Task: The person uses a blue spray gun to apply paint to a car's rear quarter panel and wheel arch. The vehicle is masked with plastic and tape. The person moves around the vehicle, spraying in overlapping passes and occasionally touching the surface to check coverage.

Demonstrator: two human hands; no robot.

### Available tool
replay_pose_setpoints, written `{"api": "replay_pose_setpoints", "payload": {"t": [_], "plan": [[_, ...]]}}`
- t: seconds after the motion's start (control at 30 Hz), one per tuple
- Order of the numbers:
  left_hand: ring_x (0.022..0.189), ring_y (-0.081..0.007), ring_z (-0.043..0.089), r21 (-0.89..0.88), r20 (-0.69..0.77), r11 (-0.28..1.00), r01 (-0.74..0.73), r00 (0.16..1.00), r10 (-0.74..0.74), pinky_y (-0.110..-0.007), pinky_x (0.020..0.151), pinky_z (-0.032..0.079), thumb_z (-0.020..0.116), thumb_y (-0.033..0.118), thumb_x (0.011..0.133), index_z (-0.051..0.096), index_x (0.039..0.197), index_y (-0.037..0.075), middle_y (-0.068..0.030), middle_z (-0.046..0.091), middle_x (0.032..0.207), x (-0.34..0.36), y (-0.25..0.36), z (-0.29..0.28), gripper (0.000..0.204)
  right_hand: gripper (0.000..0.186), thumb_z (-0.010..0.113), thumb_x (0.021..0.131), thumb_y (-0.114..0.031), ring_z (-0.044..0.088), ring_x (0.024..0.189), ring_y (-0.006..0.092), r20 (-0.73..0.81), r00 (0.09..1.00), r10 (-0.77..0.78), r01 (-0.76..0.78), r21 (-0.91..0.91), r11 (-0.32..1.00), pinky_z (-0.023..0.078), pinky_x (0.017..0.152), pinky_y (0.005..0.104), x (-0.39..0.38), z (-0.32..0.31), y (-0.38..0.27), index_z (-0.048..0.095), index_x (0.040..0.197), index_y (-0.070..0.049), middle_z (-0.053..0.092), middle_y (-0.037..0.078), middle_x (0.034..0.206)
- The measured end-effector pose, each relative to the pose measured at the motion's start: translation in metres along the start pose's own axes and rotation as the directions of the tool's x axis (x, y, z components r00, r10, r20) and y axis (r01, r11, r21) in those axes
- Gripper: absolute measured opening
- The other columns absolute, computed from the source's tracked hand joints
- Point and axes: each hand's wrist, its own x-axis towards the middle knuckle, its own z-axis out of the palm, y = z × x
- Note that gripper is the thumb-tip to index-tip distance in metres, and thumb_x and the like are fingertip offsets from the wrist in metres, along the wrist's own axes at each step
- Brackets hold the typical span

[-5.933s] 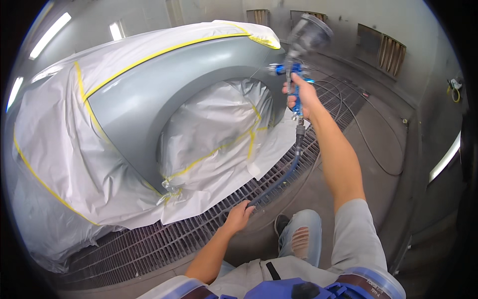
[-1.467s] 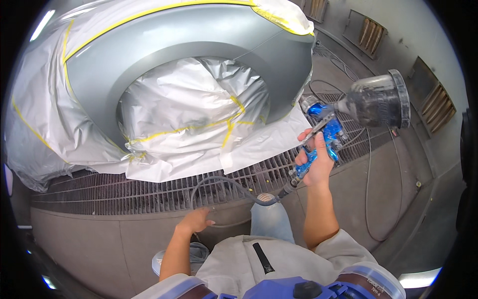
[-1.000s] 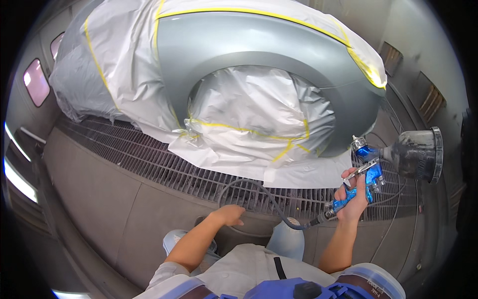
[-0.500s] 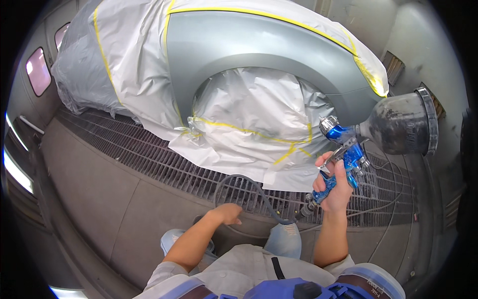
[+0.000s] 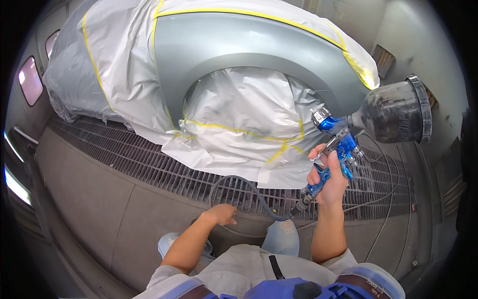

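My right hand point(image 5: 332, 182) grips a blue spray gun point(image 5: 343, 147) by its handle, with fingers at the silver trigger. A dark, paint-smeared cup point(image 5: 391, 113) is fitted to the gun and tilts out to the right. The silver nozzle point(image 5: 320, 116) points up and left, toward the grey car fender point(image 5: 239, 37). From the handle's base a grey air hose point(image 5: 258, 194) loops left to my left hand point(image 5: 222, 214). That hand is closed around the hose, low before my body, its fingers partly hidden.
White masking sheets point(image 5: 239, 102) edged with yellow tape point(image 5: 249, 11) cover the car around the fender and fill the wheel arch. Clear plastic point(image 5: 69, 74) wraps the far left. Below runs a dark floor grating point(image 5: 149, 167). The hose trails right across it. A booth wall point(image 5: 418, 50) stands at right.
The car and floor have shifted slightly left in view. My right hand and the spray gun have moved a little left and up; my left hand still holds the hose.
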Motion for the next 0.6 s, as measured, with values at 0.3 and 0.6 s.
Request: {"api": "replay_pose_setpoints", "payload": {"t": [0.3,0.6], "plan": [[0.103,-0.0374,0.053,0.0,0.01,1.0,-0.007,1.0,0.007,-0.042,0.088,0.043,0.067,0.034,0.077,0.055,0.111,-0.003,-0.0215,0.058,0.108,0.002,0.0,-0.003,0.052,0.029,0.047,0.093,-0.031,0.04,0.044,0.0089,-0.102,0.995,-0.017,0.022,0.044,0.999,0.035,0.042,0.0229,0.002,-0.014,-0.005,0.052,0.101,-0.003,0.058,0.01,0.088],[0.104,-0.0365,0.054,-0.02,-0.021,1.0,0.011,1.0,-0.012,-0.043,0.087,0.043,0.069,0.03,0.076,0.057,0.106,-0.001,-0.0207,0.059,0.107,0.002,0.003,-0.003,0.045,0.029,0.046,0.094,-0.032,0.039,0.044,0.0089,-0.19,0.982,-0.012,0.023,0.056,0.998,0.035,0.043,0.0237,0.005,-0.04,-0.01,0.051,0.101,-0.004,0.057,0.008,0.088]]}}
